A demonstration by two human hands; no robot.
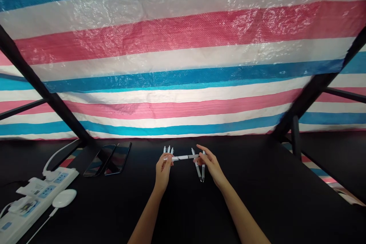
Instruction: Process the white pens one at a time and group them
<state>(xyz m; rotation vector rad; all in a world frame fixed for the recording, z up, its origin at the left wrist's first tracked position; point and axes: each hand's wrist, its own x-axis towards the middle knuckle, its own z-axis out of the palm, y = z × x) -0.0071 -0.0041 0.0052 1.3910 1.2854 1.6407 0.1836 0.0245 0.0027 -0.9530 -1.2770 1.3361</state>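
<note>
A white ballpoint pen (pixel 183 157) lies level between my two hands, above the black table. My left hand (pixel 163 170) pinches its left end, where the clip shows. At the grey right end, my right hand (pixel 212 164) has closed its thumb and fingers on the pen, with one finger raised. Three white pens (pixel 168 149) lie just beyond my left hand, their lower parts hidden by it. Beside my right hand rest two more pens, a left one (pixel 198 171) and a right one (pixel 203 171), with their dark tips toward me and close together.
Two dark phones (pixel 100 161) (pixel 118 159) lie left of my hands. At the left edge sits a white power strip (pixel 64 177) with plugs, beside a round white charger (pixel 64 198) on a cable. Black frame bars (pixel 305 97) and a striped sheet (pixel 183 53) stand behind the table.
</note>
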